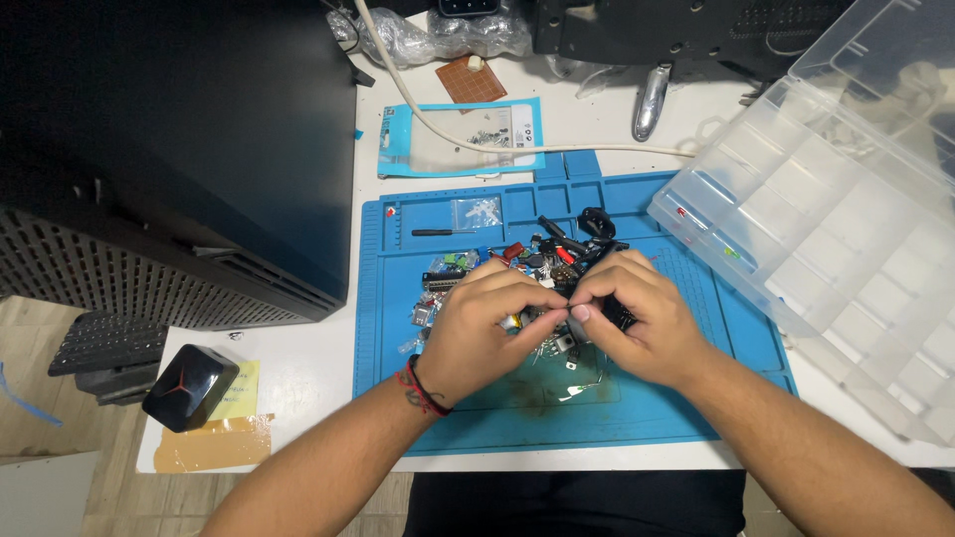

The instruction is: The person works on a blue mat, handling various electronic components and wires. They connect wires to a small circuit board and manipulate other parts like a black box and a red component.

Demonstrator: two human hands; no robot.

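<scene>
Blue silicone work mat [637, 418] fills the lower centre of the frame, and over it our left hand [476, 333] and right hand [637, 323] meet, fingertips pinched together on a tiny component we cannot make out. We judge the step to be picking one piece out of the heap of small mixed electronic parts [517, 264], lying just beyond our knuckles at mid-frame. Whatever follows calls for a fine, steady pinch. Further right, the clear plastic compartment organiser [846, 239] lies open. A black computer case [179, 149] crowds the upper left, and a white cable [557, 149] crosses the top.
</scene>
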